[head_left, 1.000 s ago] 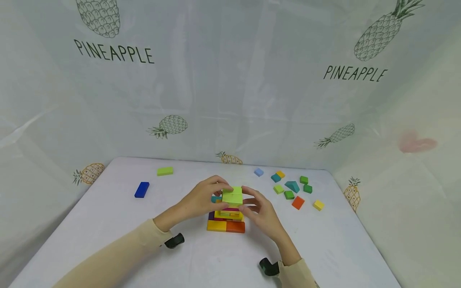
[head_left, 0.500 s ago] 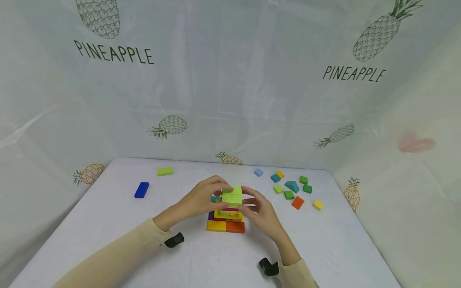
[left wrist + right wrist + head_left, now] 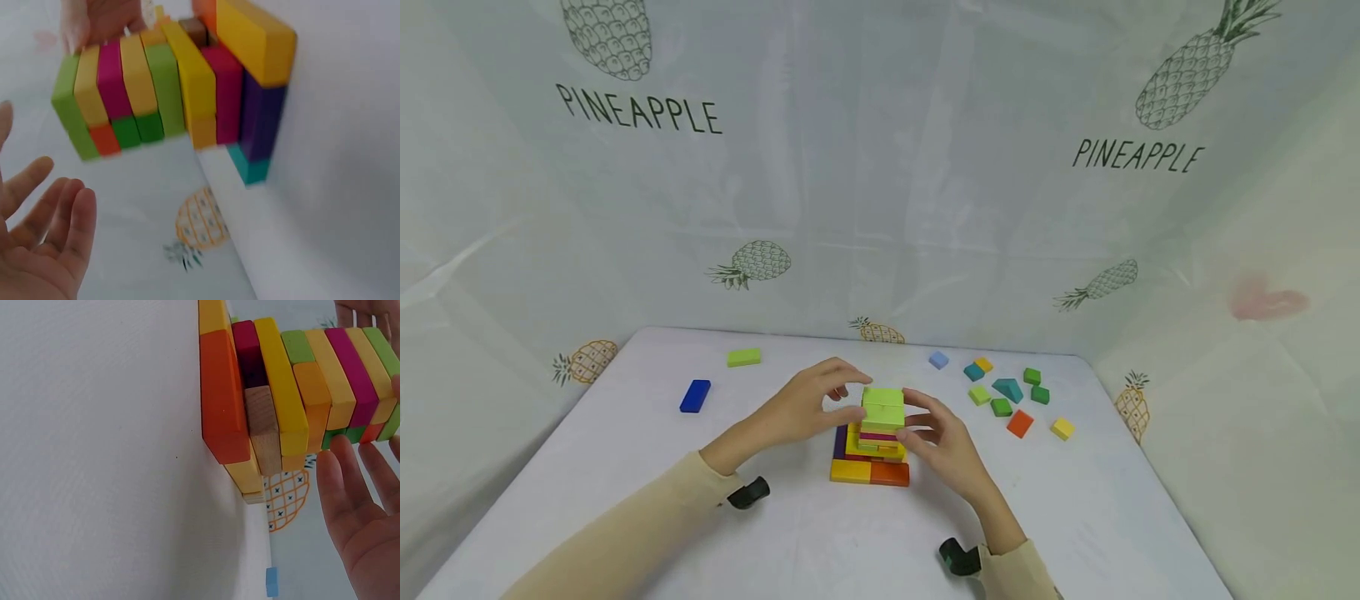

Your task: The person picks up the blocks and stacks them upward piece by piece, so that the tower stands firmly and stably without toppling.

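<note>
A stepped tower of coloured wooden blocks (image 3: 882, 418) stands mid-table, lime-green blocks on top. Its wide base has a yellow block (image 3: 850, 472) and an orange block (image 3: 890, 474) in front, with a dark purple block (image 3: 262, 119) along the left side. My left hand (image 3: 808, 406) is at the tower's upper left, fingers loosely bent and holding nothing; the left wrist view shows a gap between them and the blocks. On the other side, my right hand (image 3: 949, 446) rests its extended fingers against the tower's upper right, thumb towards the front.
At the back right lie several loose blocks, among them a teal triangle (image 3: 1008, 388), an orange block (image 3: 1020, 422) and a yellow block (image 3: 1063, 428). A blue block (image 3: 696, 396) and a lime-green block (image 3: 743, 357) lie at the left. A pineapple-print curtain (image 3: 880, 167) hangs behind.
My left hand has let go of the tower's top and drawn back slightly to the left, its fingers spreading. The right hand and the tower stay where they were.
</note>
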`<state>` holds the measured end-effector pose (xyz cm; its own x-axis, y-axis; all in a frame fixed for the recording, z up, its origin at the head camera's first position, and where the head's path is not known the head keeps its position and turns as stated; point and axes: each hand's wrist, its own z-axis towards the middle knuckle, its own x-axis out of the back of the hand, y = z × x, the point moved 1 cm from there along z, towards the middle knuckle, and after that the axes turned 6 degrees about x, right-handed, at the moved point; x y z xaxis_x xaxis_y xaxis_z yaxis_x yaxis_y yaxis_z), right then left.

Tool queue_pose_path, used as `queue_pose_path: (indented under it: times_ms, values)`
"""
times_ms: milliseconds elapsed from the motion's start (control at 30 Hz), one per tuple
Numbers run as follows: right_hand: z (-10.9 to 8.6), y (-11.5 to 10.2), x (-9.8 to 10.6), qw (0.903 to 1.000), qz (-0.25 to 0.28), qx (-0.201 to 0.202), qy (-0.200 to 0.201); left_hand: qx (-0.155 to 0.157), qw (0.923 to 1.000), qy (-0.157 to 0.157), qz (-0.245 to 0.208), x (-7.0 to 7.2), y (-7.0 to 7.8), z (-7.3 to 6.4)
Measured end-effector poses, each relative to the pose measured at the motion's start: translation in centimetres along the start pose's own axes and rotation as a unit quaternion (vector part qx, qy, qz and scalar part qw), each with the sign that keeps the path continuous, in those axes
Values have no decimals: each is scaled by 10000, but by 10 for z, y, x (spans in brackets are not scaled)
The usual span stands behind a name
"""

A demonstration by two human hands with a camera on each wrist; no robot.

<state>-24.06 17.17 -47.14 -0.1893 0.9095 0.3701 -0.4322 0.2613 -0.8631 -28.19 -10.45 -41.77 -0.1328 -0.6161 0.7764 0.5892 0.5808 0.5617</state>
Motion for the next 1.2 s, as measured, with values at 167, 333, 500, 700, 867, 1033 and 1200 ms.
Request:
queue_pose_path:
  times_ms: [167,333,500,700,867,1033,1200]
  values:
    - [1,2,-1,10000,-46,-22,31,315,9984,451,110,28,-36,1]
    - [1,2,0,9999,-98,-39,56,728,9946,664,314,51,-89,5]
    - [0,1,0,10000,-72,-29,45,1060,9918,596,384,67,-144,1]
    - [0,0,0,10000,11,-52,0,1609,9849,466,440,79,-194,-10]
    - [0,0,1,9999,-60,-87,13,2044,9772,253,522,81,-214,-15]
    - [0,0,1,9999,-54,-69,57,2159,9749,222,495,79,-219,-16]
    - [0,1,1,10000,-2,-44,22,2151,9734,198,764,76,-220,-20]
